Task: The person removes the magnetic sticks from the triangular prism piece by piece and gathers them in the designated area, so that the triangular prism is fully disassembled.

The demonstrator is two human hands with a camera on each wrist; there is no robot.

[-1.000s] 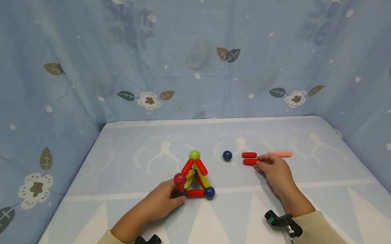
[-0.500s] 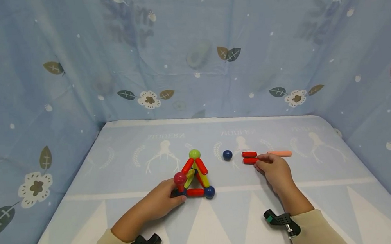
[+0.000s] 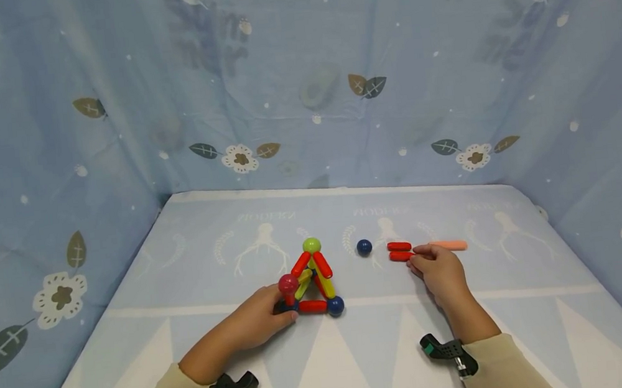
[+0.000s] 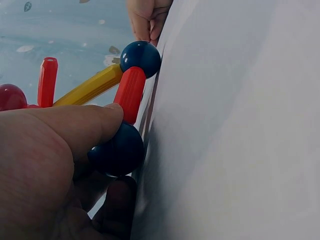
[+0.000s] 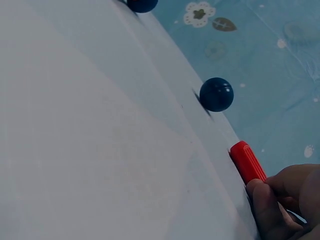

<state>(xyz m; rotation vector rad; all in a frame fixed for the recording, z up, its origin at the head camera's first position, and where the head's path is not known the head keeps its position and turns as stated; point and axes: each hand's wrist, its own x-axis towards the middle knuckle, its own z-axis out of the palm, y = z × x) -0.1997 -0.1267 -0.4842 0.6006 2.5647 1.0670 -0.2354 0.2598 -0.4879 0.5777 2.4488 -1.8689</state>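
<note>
A pyramid-like frame of magnetic rods and balls [image 3: 313,307] stands on the table left of centre, with a lime-green ball [image 3: 311,245] on top. At its near left corner, my left hand [image 3: 258,318] grips a dark blue ball [image 4: 122,152], thumb above and fingers below. A crimson ball [image 3: 288,285] sits on a red rod above that corner. Over on the right, my right hand [image 3: 439,272] pinches the end of a red magnetic rod [image 5: 247,162] lying on the table. Just behind it lies a second red rod [image 3: 399,246], parallel to the first.
A loose dark blue ball [image 3: 363,247] rests between the frame and the red rods. Beyond my right hand lies an orange stick [image 3: 451,245], partly covered by the fingers. Patterned blue cloth [image 3: 301,95] walls the table [image 3: 371,350] at the back and both sides.
The view has shifted very slightly. Both hands and the pieces keep their places.
</note>
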